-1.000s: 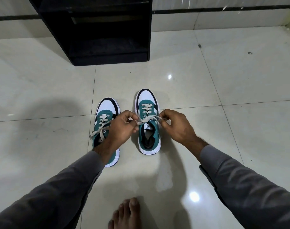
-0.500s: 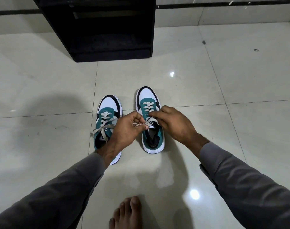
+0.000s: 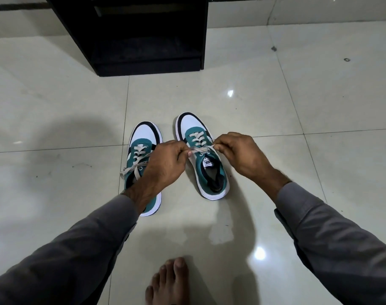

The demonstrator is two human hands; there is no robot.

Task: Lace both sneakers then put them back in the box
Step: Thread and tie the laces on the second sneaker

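Note:
Two teal, white and black sneakers stand side by side on the tiled floor, toes pointing away. The right sneaker (image 3: 209,170) has a beige lace (image 3: 202,149) stretched taut across its upper eyelets. My left hand (image 3: 165,164) pinches one end of that lace and my right hand (image 3: 238,155) pinches the other, on either side of the tongue. The left sneaker (image 3: 141,146) is laced, its loose ends hanging over its left side; my left wrist covers its heel half. No shoe box is in view.
A black open cabinet (image 3: 143,40) stands on the floor behind the sneakers. My bare foot (image 3: 172,282) rests at the bottom centre. Glossy pale floor tiles (image 3: 319,183) stretch out on all sides, with a small ring-like object (image 3: 346,59) far right.
Half a second ago both hands were close together over the right sneaker's tongue. They have since drawn apart sideways, pulling the lace taut between them.

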